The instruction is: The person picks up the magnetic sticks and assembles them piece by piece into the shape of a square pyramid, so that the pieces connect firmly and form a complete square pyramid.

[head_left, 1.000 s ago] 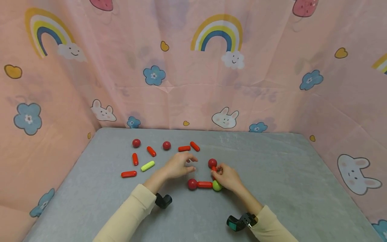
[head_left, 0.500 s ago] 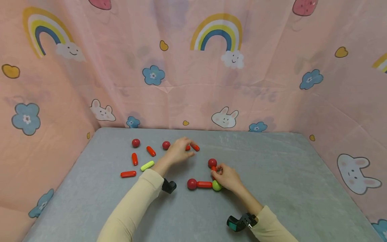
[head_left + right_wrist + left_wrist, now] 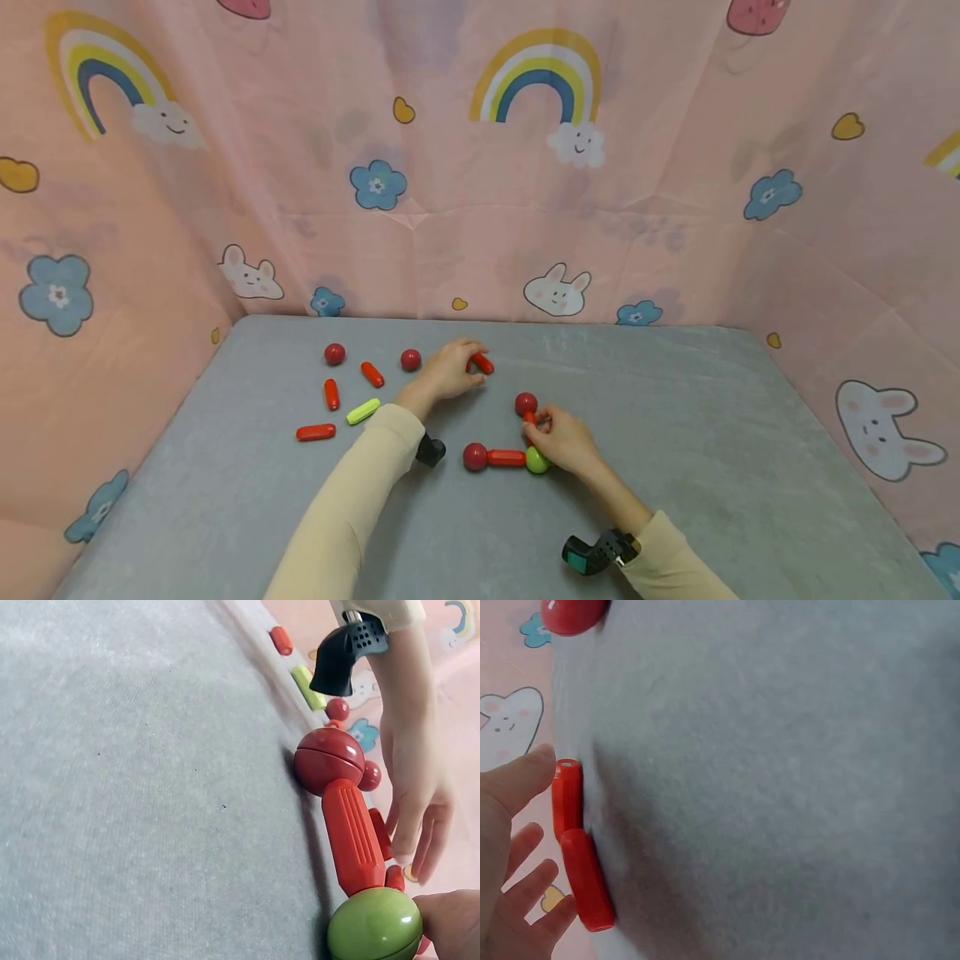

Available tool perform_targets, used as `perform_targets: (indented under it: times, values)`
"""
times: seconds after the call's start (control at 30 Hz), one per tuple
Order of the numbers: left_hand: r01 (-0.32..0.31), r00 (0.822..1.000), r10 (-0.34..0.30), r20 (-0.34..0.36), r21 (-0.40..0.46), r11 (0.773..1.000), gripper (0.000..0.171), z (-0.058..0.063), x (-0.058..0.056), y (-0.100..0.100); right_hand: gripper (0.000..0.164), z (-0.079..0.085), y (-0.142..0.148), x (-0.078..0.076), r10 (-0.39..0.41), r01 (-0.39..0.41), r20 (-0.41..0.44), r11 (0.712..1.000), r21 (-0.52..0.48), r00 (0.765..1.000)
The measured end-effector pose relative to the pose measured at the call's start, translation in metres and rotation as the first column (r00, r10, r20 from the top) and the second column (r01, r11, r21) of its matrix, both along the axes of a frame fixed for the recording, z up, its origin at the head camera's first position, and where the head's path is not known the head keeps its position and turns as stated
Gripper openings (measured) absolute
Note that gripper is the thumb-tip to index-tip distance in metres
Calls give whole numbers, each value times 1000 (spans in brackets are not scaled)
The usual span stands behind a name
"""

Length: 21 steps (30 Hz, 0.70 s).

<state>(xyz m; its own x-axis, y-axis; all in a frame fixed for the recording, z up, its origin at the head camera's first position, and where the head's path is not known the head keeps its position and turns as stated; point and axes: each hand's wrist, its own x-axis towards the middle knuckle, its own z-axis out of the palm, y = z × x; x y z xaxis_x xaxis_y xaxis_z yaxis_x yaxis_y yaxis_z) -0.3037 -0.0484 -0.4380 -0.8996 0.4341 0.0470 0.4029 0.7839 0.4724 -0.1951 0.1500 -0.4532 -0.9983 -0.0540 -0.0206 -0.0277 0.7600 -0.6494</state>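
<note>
My right hand (image 3: 567, 442) pinches a short red rod (image 3: 529, 418) that joins a red ball (image 3: 526, 404) to a green ball (image 3: 537, 460). From the green ball another red rod (image 3: 506, 458) leads left to a second red ball (image 3: 475, 457), forming a corner on the table. In the right wrist view the thumb (image 3: 454, 922) lies against the green ball. My left hand (image 3: 452, 370) reaches over two loose red rods at the back; one rod (image 3: 589, 881) lies end to end with the other rod (image 3: 568, 796), fingers spread close beside them.
To the left lie loose red rods (image 3: 316, 432), a yellow-green rod (image 3: 363, 412), and two red balls, one (image 3: 335, 354) farther left and one (image 3: 410, 360) near the left hand. A pink patterned cloth (image 3: 465, 208) hangs behind the grey table (image 3: 675, 467).
My left hand has moved away from me, from beside the joined pieces to the two loose rods at the back. The right hand keeps its hold in the same place.
</note>
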Motion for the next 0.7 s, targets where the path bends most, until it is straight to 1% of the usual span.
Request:
perform_targets:
  times: [0.07,0.2,0.37,0.7]
  values:
    - [10,1000,-10,4,-14,1000,48,-2,-2,1,23,0,0,0,-3,3,4,1000,0,1000]
    - [26,1000,-26,5,-10,1000,43,-4,-4,4,24,1,0,0,-5,5,8,1000,5,1000]
    - [23,1000,-23,-13,-9,1000,34,-7,-5,8,24,2,0,0,-9,9,10,1000,3,1000]
    - [19,998,-23,-65,-61,998,24,-12,-6,12,23,3,-1,1,-4,5,10,1000,-12,1000]
